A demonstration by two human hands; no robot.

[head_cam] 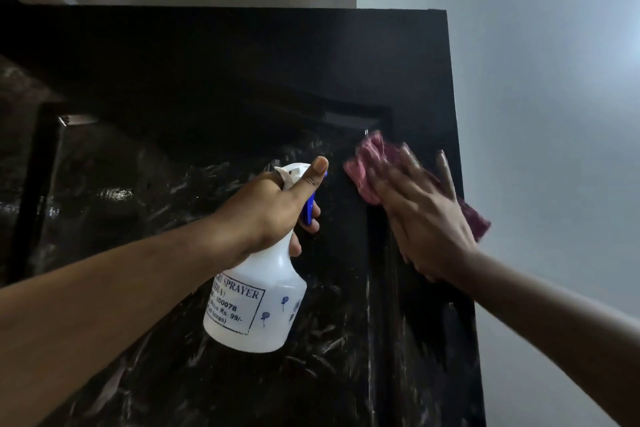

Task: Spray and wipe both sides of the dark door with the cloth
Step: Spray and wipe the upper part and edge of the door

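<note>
Cloth flat on the dark door [207, 62], sprayer held beside it.
The right grip [426, 218] lies open, fingers straight, pressing the blurred pink cloth [367, 163] against the door near its upper right edge. The left grip [266, 215] curls round the neck of a white spray bottle [256, 308], covering part of the streaked panel. A pale grey wall [554, 114] lies beyond.
</note>
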